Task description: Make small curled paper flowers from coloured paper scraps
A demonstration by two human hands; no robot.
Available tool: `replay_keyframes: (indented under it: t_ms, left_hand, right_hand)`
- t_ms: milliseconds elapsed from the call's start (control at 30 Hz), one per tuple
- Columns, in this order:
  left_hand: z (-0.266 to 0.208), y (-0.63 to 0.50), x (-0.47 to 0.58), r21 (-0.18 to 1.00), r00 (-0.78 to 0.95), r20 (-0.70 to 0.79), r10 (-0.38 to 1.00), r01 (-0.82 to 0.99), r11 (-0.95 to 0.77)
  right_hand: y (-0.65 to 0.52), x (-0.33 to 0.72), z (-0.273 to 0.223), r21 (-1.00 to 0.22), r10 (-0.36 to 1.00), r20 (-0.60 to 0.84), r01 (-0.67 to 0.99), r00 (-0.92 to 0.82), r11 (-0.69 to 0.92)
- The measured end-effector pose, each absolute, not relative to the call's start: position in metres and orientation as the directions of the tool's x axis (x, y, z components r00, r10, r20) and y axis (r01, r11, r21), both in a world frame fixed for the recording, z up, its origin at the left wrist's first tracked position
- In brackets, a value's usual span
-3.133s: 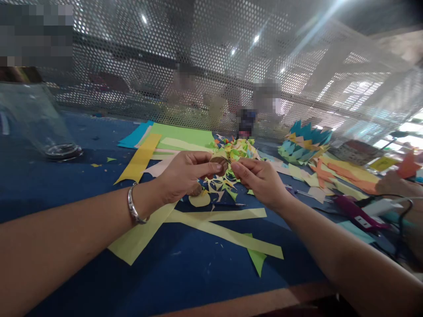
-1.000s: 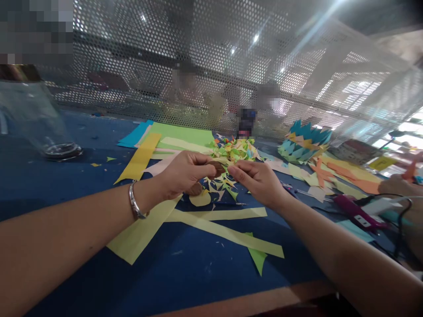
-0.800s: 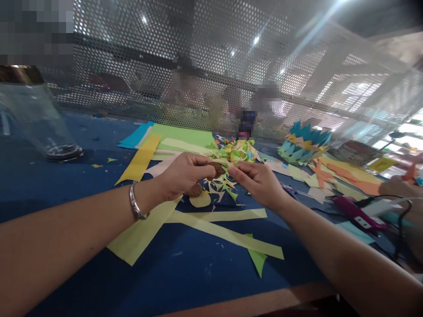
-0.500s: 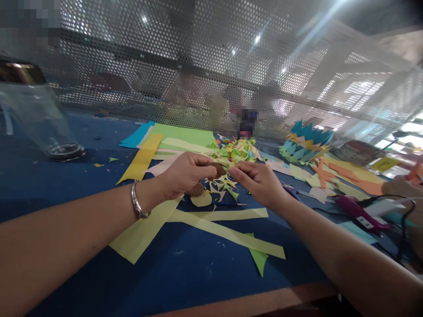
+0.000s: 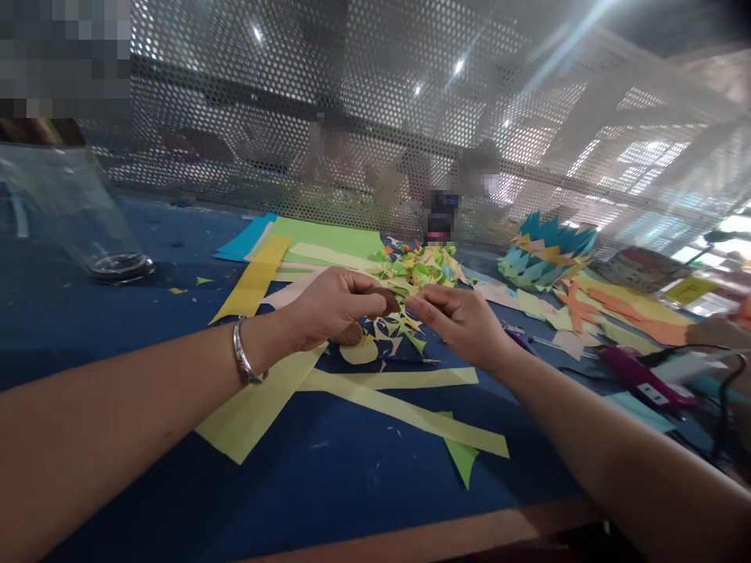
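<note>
Between the thumb and fingers of my left hand (image 5: 334, 306) is a small brown piece (image 5: 388, 299), probably paper, with a rounded edge. My right hand (image 5: 463, 322) is pinched just to the right of it; whatever its fingertips hold, if anything, is hidden. Below my left hand lie a second brown piece (image 5: 350, 335) and a rounded pale yellow paper piece (image 5: 359, 352). A thin pen-like tool (image 5: 407, 360) rests beside them. Pale yellow paper strips (image 5: 411, 410) cross on the blue table (image 5: 352, 500) under my wrists.
Coloured paper sheets (image 5: 334, 234) and a heap of paper scraps (image 5: 422, 270) lie behind my hands. A glass jar (image 5: 76, 203) stands left. Rightward are a pointed paper craft (image 5: 545, 250), a purple glue gun (image 5: 642, 378) with a cord, and another person's hand (image 5: 716, 332). Perforated metal closes the back.
Both hands keep nearly the same pose around the brown piece. The view has shifted very slightly, and the brown piece shows a little more clearly between the hands.
</note>
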State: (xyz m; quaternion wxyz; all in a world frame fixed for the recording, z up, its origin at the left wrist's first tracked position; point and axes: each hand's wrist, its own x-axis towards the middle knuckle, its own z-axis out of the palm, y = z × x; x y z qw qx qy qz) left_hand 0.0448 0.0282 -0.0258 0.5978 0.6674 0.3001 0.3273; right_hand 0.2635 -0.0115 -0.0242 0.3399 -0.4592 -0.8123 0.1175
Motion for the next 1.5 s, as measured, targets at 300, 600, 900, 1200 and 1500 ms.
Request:
replay_keyframes:
  t_ms: [300, 600, 900, 1200, 1500]
  left_hand:
    - [-0.026, 0.029, 0.044, 0.993, 0.637, 0.072, 0.767, 0.025, -0.113]
    - [-0.024, 0.027, 0.045, 0.986, 0.619, 0.082, 0.781, 0.066, -0.155]
    - [-0.025, 0.031, 0.043, 0.992, 0.656, 0.033, 0.754, 0.073, -0.107]
    - [-0.024, 0.035, 0.044, 0.989, 0.642, 0.023, 0.766, 0.1, -0.113]
    - [-0.023, 0.022, 0.049, 0.77, 0.696, 0.099, 0.711, 0.399, -0.498]
  right_hand:
    - [-0.011, 0.263, -0.025, -0.494, 0.82, 0.447, 0.666, -0.358, 0.56]
    - [-0.011, 0.263, -0.026, -0.473, 0.814, 0.452, 0.676, -0.364, 0.565]
    - [-0.009, 0.263, -0.028, -0.467, 0.816, 0.446, 0.683, -0.367, 0.562]
    - [-0.005, 0.266, -0.027, -0.488, 0.849, 0.457, 0.723, -0.266, 0.489]
    - [0.002, 0.273, -0.028, -0.495, 0.867, 0.472, 0.765, -0.161, 0.411]
